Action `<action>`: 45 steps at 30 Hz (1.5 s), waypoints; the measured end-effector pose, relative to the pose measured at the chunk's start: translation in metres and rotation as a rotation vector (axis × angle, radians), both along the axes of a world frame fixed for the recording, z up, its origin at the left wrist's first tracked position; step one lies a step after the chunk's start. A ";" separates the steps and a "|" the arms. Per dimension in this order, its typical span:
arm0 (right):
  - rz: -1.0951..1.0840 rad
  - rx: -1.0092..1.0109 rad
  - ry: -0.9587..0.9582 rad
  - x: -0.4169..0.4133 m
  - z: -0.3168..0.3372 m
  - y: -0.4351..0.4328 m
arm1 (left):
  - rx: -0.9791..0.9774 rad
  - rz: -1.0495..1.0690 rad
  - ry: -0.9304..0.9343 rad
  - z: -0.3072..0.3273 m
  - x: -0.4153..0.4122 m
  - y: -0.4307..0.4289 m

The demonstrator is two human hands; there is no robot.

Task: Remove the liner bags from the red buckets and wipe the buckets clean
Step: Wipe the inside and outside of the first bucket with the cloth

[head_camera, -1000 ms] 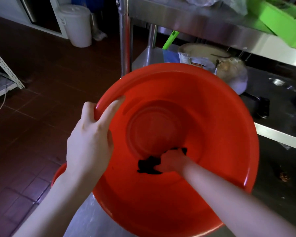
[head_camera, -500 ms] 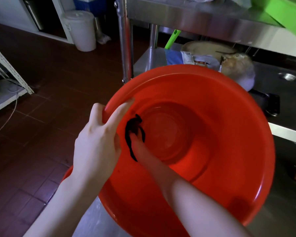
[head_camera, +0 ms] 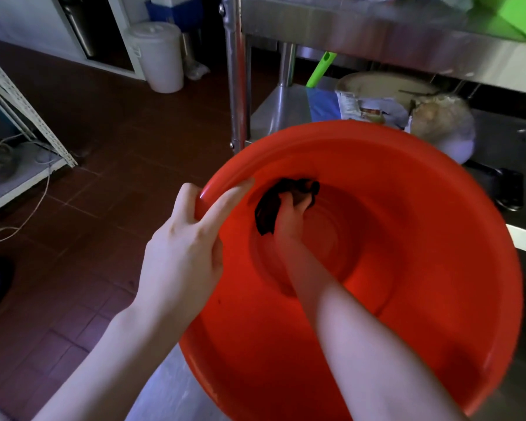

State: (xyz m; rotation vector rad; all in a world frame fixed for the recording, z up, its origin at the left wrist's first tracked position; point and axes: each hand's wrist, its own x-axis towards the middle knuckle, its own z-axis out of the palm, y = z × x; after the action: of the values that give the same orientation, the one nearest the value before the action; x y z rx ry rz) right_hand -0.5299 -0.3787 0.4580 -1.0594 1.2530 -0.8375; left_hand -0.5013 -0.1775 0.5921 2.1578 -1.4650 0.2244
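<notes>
Head view: red bucket [head_camera: 422, 268] tilted toward camera, lower edge over steel counter [head_camera: 170, 387]. Left hand [head_camera: 182, 256] gripped bucket's left rim, one digit lying over lip inside, others outside. Right hand [head_camera: 289, 217] reached deep inside bucket, fingers curled round black cloth [head_camera: 266, 211], pressing it on inner wall at upper left, just above base. Beyond bucket, steel shelf [head_camera: 274, 117] held crumpled paper bag [head_camera: 371, 109] beside pale round pot [head_camera: 444, 126]; green handle [head_camera: 321, 69] slanted behind. Farther left, white lidded bin [head_camera: 161, 56] stood on red-brown tile floor [head_camera: 104, 141].
</notes>
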 end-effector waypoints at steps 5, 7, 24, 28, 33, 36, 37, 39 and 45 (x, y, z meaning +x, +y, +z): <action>0.347 -0.315 0.265 -0.009 -0.014 0.024 | -0.026 0.013 0.017 0.000 -0.001 -0.001; 0.563 -0.528 0.440 -0.020 -0.029 0.039 | -0.021 0.021 0.016 -0.001 0.000 0.000; 1.510 -0.633 2.020 -0.121 -0.005 0.032 | 0.004 0.052 0.059 -0.004 0.008 0.008; 1.245 -0.623 2.186 -0.127 0.008 0.010 | -0.007 0.046 0.065 -0.005 0.007 0.009; 0.895 -0.832 1.790 -0.116 0.018 -0.035 | -0.025 0.052 0.086 -0.008 0.010 0.010; 0.981 -1.028 1.660 -0.100 0.024 -0.050 | -0.033 0.047 0.081 -0.009 0.011 0.011; 1.031 -1.096 1.646 -0.095 0.024 -0.052 | -0.034 0.049 0.079 -0.009 0.011 0.010; 1.076 -1.168 1.563 -0.085 0.024 -0.056 | -0.038 0.055 0.072 -0.009 0.009 0.009; 1.259 -1.354 1.367 -0.041 0.007 -0.029 | -0.031 0.079 0.070 -0.006 0.003 0.005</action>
State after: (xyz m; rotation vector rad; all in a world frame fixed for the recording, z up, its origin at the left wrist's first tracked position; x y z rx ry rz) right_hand -0.5705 -0.4073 0.4646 -3.3172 0.4269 0.3787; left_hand -0.4981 -0.1720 0.5858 2.1782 -1.3304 0.1963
